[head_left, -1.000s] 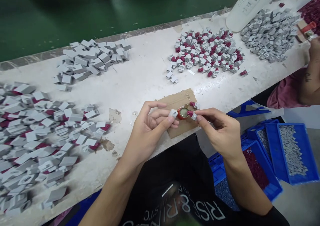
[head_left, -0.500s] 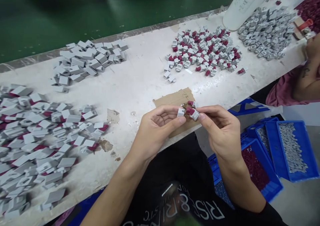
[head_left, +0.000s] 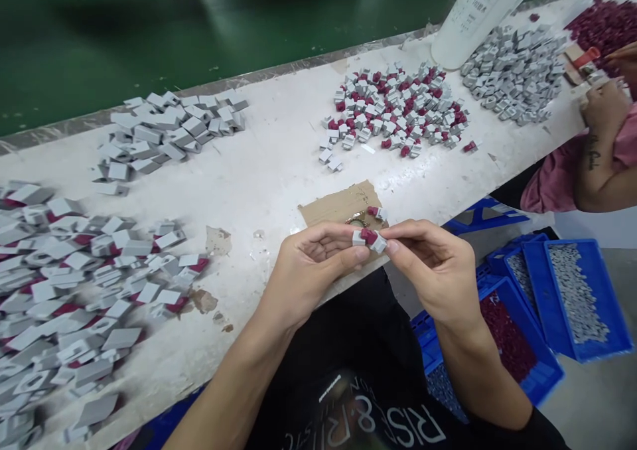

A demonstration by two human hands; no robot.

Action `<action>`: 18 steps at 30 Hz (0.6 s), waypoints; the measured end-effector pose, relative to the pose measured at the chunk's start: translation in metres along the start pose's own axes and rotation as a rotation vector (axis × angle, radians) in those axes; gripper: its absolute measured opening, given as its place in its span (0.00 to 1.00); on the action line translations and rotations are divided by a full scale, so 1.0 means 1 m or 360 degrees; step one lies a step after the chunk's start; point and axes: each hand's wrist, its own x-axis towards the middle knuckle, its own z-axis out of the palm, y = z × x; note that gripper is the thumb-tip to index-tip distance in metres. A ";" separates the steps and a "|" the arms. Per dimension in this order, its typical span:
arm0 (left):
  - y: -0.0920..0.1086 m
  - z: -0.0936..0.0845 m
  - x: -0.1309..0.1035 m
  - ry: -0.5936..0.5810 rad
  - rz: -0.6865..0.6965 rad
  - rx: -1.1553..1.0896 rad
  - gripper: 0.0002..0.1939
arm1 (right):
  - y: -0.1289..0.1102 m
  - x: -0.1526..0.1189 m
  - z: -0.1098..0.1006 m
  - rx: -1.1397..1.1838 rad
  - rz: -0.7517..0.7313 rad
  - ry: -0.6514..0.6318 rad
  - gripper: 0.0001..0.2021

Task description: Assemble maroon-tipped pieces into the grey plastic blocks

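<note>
Blocks (head_left: 82, 261) lie in a broad heap at your far left, grey with maroon parts showing among many of them; these are probably finished pairs. Above them, near the back edge of the white table (head_left: 279, 164), sits a plain grey stack (head_left: 172, 131) with no maroon visible, which suggests stock left to be joined. Toward the middle, your left hand (head_left: 312, 264) pinches a small grey block (head_left: 357, 238) between thumb and forefinger, its other fingers curled behind. Just beyond the hands lies a cardboard sheet (head_left: 336, 204), bearing a small round dish (head_left: 356, 222), partly hidden. The maroon-and-grey piece (head_left: 369, 235) is pointed, maroon end first, at the grey block; the two meet or nearly meet, and you cannot tell from this view whether they are seated. One join is thus judged under way, not complete. A spare piece (head_left: 377, 212), likewise maroon and grey, rests on the cardboard's right side. Behind it, the mixed pile (head_left: 395, 108) holds many more such small pieces, apparently the larger share left to do. Your right hand (head_left: 432, 264) grips the maoon-and-grey piece by its grey end, thumb against forefinger. Farther right stand a bottle (head_left: 465, 28) and, beside it, a small-parts heap (head_left: 517, 72), all grey, seemingly not yet fitted with maroon.
</note>
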 end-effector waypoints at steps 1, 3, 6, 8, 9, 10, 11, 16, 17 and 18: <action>0.000 0.001 0.000 -0.0011 -0.0004 -0.0020 0.08 | 0.000 0.000 0.000 0.0009 0.0000 0.0002 0.10; -0.001 0.002 0.001 -0.0027 -0.0016 -0.0050 0.07 | 0.000 -0.002 0.000 0.0010 0.0003 0.0013 0.10; -0.001 0.003 0.000 -0.0025 -0.0012 -0.0059 0.06 | -0.002 -0.003 -0.001 -0.0011 -0.0004 0.0033 0.10; 0.001 0.003 -0.001 -0.0046 0.0021 -0.0029 0.06 | -0.004 -0.004 -0.003 -0.0043 -0.0012 0.0002 0.10; 0.003 0.003 -0.002 -0.0068 0.0043 -0.0001 0.07 | -0.005 -0.004 -0.004 -0.0057 -0.0013 -0.0031 0.11; 0.005 0.002 -0.003 -0.0092 0.0064 0.0031 0.07 | -0.005 -0.004 -0.005 -0.0064 -0.0013 -0.0067 0.11; 0.007 0.002 -0.003 -0.0111 0.0081 0.0063 0.07 | -0.006 -0.004 -0.006 -0.0060 -0.0013 -0.0100 0.11; 0.014 -0.004 -0.006 -0.0092 0.0141 0.0156 0.09 | 0.001 -0.002 -0.007 0.0090 -0.0003 -0.0177 0.11; 0.015 -0.005 -0.007 -0.0089 0.0136 0.0180 0.09 | 0.002 -0.002 -0.006 0.0119 0.0012 -0.0212 0.10; 0.017 -0.006 -0.009 -0.0089 0.0127 0.0210 0.09 | 0.003 -0.002 -0.004 0.0139 0.0026 -0.0254 0.10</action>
